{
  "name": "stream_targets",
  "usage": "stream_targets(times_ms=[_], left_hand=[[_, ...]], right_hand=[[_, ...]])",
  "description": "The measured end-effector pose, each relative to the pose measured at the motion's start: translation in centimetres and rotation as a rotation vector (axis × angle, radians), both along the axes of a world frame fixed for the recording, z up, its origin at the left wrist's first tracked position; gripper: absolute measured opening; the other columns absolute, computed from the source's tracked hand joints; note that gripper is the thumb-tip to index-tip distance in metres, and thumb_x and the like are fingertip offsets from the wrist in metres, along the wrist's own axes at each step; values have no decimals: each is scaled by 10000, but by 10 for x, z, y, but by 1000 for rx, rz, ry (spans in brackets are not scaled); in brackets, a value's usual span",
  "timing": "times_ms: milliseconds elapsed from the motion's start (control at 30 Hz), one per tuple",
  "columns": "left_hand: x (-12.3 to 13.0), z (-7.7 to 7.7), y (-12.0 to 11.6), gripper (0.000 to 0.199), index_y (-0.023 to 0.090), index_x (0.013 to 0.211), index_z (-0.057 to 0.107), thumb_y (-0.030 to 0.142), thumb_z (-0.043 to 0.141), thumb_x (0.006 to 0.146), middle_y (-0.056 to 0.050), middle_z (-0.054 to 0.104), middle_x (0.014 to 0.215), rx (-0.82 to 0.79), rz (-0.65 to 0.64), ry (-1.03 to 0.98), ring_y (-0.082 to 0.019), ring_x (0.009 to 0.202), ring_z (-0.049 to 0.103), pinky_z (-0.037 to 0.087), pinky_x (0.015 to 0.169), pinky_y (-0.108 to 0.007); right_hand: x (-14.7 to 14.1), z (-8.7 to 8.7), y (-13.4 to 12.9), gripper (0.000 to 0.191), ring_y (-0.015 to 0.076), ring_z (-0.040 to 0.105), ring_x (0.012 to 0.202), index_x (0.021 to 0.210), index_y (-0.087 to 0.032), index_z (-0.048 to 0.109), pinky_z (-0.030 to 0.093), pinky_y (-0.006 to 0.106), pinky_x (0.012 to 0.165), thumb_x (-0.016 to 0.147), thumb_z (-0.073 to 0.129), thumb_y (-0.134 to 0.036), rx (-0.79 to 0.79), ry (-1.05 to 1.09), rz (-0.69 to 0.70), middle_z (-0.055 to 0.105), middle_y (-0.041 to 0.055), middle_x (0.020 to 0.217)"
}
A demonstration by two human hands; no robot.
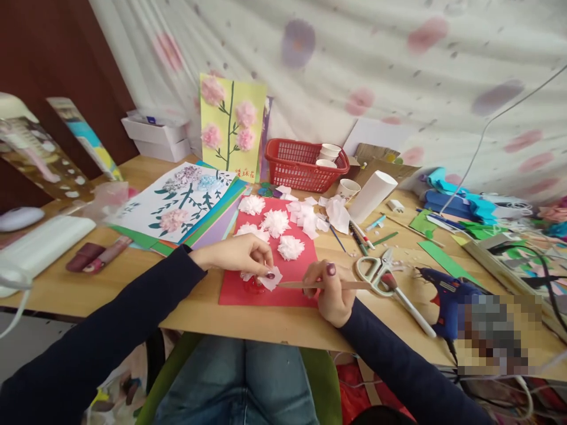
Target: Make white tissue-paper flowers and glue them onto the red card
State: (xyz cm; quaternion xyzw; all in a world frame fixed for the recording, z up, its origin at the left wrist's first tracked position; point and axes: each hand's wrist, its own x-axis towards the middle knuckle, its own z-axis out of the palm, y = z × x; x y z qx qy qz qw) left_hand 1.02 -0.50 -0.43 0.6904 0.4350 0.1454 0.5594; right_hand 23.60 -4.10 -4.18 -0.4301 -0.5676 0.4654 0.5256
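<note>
My left hand [252, 257] pinches a small piece of white tissue paper [272, 278] between thumb and fingers. A thin, light-brown wooden stick [354, 285] lies level in my right hand [332, 289], its left tip close to the tissue. Both hands are over a red sheet of paper [301, 295]. Several fluffy white tissue flowers, one of them a pompom [291, 248], rest on that sheet. Under my left hand a small clear red object [254, 286] is partly hidden, and I cannot tell what it is. Loose tissue squares [308, 217] are piled at the sheet's upper right.
Scissors [376, 274] and a blue glue gun [447, 289] lie to the right. A red basket [305, 168] with paper cups stands behind, beside a yellow flower picture [230, 127]. Coloured sheets under a flower collage [177, 200] are at the left. Paper scraps [447, 258] lie at the right.
</note>
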Motion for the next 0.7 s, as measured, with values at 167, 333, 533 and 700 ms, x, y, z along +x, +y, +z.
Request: stream_targets(times_ms=[167, 333, 533, 700], left_hand=[[5, -6, 0, 139, 178, 730, 643, 296, 713, 704, 12, 683, 578, 16, 29, 38, -116, 449, 573, 411, 438, -205], [5, -8, 0, 198, 187, 765, 602, 373, 667, 774, 14, 676, 595, 7, -8, 65, -112, 451, 562, 435, 462, -216], [-1, 1, 4, 274, 179, 902, 640, 437, 605, 815, 22, 629, 582, 161, -24, 114, -132, 493, 558, 397, 502, -229], [-21, 5, 14, 339, 175, 1047, 701, 395, 554, 836, -10, 694, 708, 406, 167, 237, -167, 641, 616, 402, 587, -237]], right_hand=[[0, 0, 2, 580, 141, 522, 463, 604, -213, 639, 388, 277, 512, 991, 366, -547, 323, -357, 193, 580, 20, 509], [-5, -3, 7, 538, 134, 528, 470, 657, -203, 583, 386, 259, 502, 1017, 333, -514, 384, -478, 192, 576, 13, 525], [-6, -4, 10, 517, 129, 530, 454, 674, -204, 542, 393, 252, 477, 1038, 297, -476, 474, -541, 228, 583, 17, 530], [-8, -2, 10, 488, 129, 527, 477, 703, -203, 557, 392, 253, 505, 1053, 284, -405, 571, -619, 259, 583, 15, 547]])
